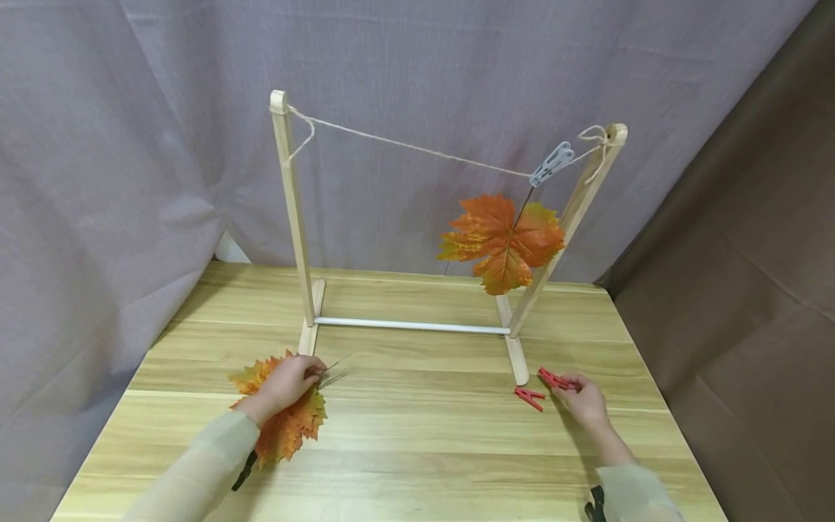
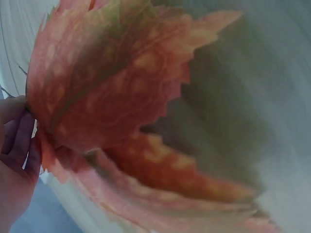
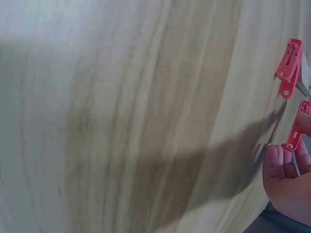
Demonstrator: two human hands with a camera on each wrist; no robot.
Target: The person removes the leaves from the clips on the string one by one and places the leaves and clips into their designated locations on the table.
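Note:
At the front left, my left hand [image 1: 287, 386] pinches several orange artificial maple leaves [image 1: 301, 424] by their thin stems, which stick out past the fingertips. These leaves [image 2: 107, 82] fill much of the left wrist view. My right hand [image 1: 588, 407] holds a red clothespin [image 1: 553, 379] just above the table at the right. Beside it, a second red clothespin [image 1: 530, 398] lies on the wood. On the string [image 1: 417, 148], a pale blue clothespin [image 1: 551, 165] grips the stem of one hanging orange maple leaf [image 1: 505, 243], near the right post.
A wooden frame stands at the back of the table [image 1: 417, 449], with a left post [image 1: 295, 210], a right post [image 1: 587, 188] and a white crossbar [image 1: 411, 325] low between them. Grey curtain [image 1: 391, 58] hangs behind; brown cloth [image 1: 750, 326] covers the right side.

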